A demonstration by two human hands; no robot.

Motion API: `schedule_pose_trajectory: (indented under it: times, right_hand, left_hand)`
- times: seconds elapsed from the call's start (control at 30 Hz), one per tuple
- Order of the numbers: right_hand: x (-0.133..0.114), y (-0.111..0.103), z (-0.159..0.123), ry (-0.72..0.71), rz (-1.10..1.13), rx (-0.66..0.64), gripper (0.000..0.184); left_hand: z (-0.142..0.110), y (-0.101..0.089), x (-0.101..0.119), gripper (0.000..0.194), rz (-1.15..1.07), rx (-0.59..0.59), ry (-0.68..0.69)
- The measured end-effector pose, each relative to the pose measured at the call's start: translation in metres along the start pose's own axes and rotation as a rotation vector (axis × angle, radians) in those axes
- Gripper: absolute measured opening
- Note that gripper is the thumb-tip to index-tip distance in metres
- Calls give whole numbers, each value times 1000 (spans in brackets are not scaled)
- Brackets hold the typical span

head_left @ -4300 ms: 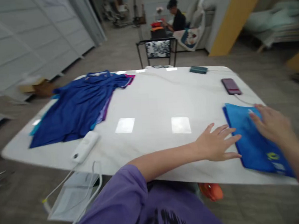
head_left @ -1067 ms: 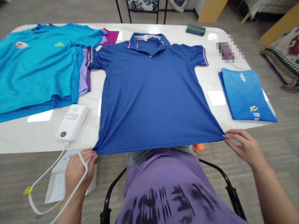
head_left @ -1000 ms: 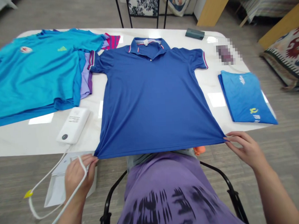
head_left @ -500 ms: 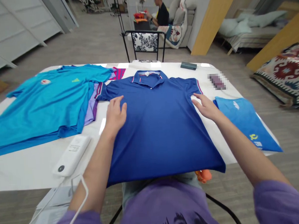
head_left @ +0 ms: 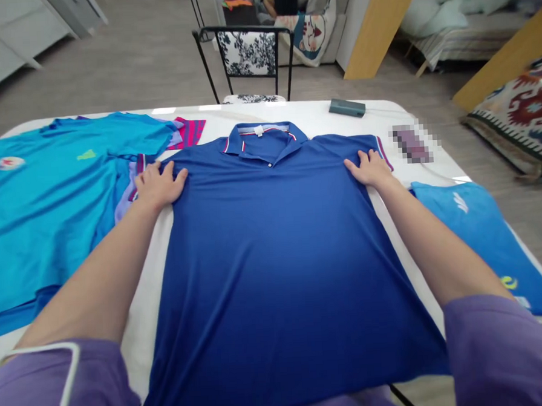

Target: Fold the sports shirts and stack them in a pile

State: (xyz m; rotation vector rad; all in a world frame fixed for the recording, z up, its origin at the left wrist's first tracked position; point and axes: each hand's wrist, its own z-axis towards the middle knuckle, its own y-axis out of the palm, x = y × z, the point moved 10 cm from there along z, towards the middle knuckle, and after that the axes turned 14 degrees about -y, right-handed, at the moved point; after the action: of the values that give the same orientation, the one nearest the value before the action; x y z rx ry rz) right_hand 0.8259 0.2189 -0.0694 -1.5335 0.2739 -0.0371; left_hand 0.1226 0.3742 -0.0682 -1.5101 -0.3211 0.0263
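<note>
A dark blue polo shirt lies spread out, collar at the far side, its hem hanging over the table's near edge. My left hand rests on its left sleeve and shoulder area, fingers spread. On the opposite sleeve lies my right hand, its fingers also apart and pressing on the cloth. Neither hand grips the fabric. Slight creases run down the shirt's left half.
Turquoise shirts are layered at the left, over purple and pink-striped cloth. A folded blue shirt lies at the right. A dark case and a blurred-out phone-like item are farther back. Beyond the white table stands a chair.
Both hands have reached forward onto the polo shirt's sleeves, the left one also moving outward. My view has moved closer and tilted down; the white device at the left is out of sight.
</note>
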Motion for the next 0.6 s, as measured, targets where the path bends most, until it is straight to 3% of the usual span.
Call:
schedule_pose_trajectory:
  times: [0.1,0.17,0.23,0.3,0.47,0.6]
  right_hand:
    - [-30,-13,29,-113,-17,77,109]
    - [-52,-7,51,-197,-10,42,103]
    - [-58,6,70,-195,3,-32,101]
    - [-52,15,86,-155,-2,-52,103]
    - [-29,16,115,-113,-29,-3,108]
    - [-30,7,116,-97,-32,33,106]
  left_hand:
    - [4,-6,54,97,18,116,172]
    - [9,2,90,94,-2,44,238]
    - [20,15,113,89,-34,-74,215]
    - [34,21,125,94,-56,-121,199]
    - [61,24,134,117,-86,-91,226]
    - [61,18,129,99,-153,-63,174]
